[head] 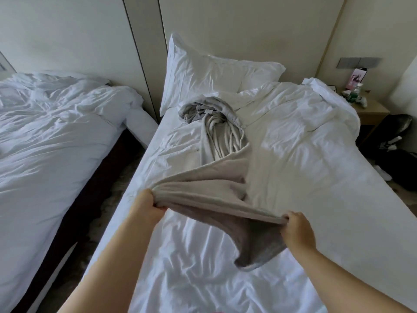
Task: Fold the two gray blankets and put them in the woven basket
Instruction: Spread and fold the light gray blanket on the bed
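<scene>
Head view: gripping near edge of soft gray fleece blanket [216,184] in left hand [149,203], right hand [296,228]; stretching lengthwise away toward white pillow [209,73].

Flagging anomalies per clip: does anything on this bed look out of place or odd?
Nothing damaged or spilled. The gray blanket is a twisted heap by the pillow, only its near edge stretched between the left hand and right hand. The duvet is shoved to the bed's right side. No woven basket in view.
</scene>
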`<action>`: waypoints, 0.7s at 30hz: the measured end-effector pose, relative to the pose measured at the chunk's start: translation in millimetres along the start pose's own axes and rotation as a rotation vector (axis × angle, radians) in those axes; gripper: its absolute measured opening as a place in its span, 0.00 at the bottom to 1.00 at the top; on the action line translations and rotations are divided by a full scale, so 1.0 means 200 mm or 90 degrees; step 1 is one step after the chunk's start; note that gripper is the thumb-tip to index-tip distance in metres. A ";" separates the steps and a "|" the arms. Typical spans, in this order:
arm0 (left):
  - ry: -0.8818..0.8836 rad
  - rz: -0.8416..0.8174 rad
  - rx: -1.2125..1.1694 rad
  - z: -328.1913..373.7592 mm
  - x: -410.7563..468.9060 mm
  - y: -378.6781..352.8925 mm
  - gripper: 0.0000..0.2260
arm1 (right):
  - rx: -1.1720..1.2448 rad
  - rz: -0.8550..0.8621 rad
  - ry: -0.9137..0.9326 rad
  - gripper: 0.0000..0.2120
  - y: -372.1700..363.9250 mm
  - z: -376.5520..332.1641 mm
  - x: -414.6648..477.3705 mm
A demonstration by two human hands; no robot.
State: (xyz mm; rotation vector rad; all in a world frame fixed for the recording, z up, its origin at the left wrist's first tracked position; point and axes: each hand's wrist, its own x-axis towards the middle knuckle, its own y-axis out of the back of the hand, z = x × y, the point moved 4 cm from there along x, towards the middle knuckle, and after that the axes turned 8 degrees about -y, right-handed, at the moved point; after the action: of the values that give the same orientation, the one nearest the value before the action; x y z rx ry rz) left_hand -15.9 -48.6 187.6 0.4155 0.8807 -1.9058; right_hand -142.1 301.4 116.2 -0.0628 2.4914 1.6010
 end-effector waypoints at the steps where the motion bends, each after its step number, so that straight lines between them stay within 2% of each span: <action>1: -0.004 0.086 0.034 0.00 0.11 0.19 0.15 | 0.007 0.011 -0.038 0.07 0.00 0.08 0.01; 3: 0.041 0.228 0.122 -0.07 0.21 0.54 0.15 | 0.021 0.016 -0.110 0.07 -0.02 0.24 0.00; 5: 0.132 0.273 0.169 -0.24 0.20 0.76 0.10 | 0.049 0.010 -0.185 0.06 -0.05 0.36 -0.01; 7: 0.210 0.233 0.197 -0.40 0.13 0.77 0.10 | 0.149 -0.004 -0.303 0.07 -0.05 0.39 0.02; 9: 0.223 0.122 0.243 -0.43 0.10 0.60 0.12 | 0.370 -0.045 -0.424 0.13 0.01 0.30 0.10; 10: 0.208 0.029 0.289 -0.38 0.10 0.45 0.12 | 0.491 -0.072 -0.444 0.15 0.08 0.21 0.17; 12: 0.111 -0.161 0.321 -0.18 0.08 0.08 0.10 | 0.677 -0.048 -0.374 0.18 0.36 -0.01 0.35; 13: 0.026 -0.226 0.282 -0.04 0.06 -0.08 0.07 | 0.775 0.013 -0.316 0.18 0.57 -0.12 0.44; 15: -0.194 -0.285 0.129 0.28 0.02 -0.34 0.02 | 0.928 0.175 -0.164 0.17 1.01 -0.30 0.51; 16: -0.303 -0.291 0.052 0.42 0.00 -0.40 0.02 | 0.918 0.267 -0.048 0.16 1.18 -0.34 0.51; 18: -0.451 -0.221 0.014 0.54 0.01 -0.40 0.03 | 0.698 0.409 0.139 0.20 1.32 -0.34 0.47; 19: -0.493 -0.138 0.087 0.51 0.05 -0.34 0.07 | 0.570 0.429 0.181 0.23 1.27 -0.31 0.46; 20: -0.517 -0.042 0.195 0.44 0.10 -0.24 0.10 | 0.430 0.401 0.188 0.25 1.14 -0.25 0.45; 21: -0.519 0.039 0.331 0.33 0.15 -0.13 0.12 | 0.279 0.320 0.186 0.24 0.95 -0.16 0.45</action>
State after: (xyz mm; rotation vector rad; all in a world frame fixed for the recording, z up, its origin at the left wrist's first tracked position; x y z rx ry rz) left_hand -47.7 -108.7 224.8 -0.0594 -0.1631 -1.9774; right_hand -259.5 357.7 284.3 0.4516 3.2233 1.2037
